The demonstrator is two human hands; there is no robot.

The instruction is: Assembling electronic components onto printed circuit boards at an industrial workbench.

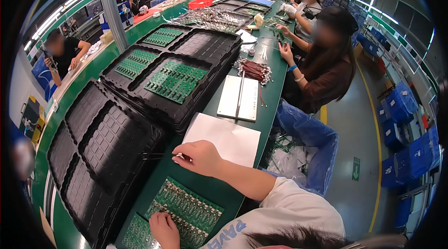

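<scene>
A panel of green circuit boards with rows of small components lies on the green bench in front of me. My left hand rests on its left part, fingers spread and lightly bent. Beside it, partly hidden at the lower edge, is another green board panel. Above the far end of the panel, my right hand is closed in a pinch. A slim pair of tweezers seems to reach left from its fingers; the grip itself is partly hidden. Beyond that hand lies a white sheet of paper.
Black trays line the left side; farther ones hold green boards. A metal plate and red-brown wires lie beyond the paper. A blue-lined bin stands right of the bench. A co-worker sits farther along.
</scene>
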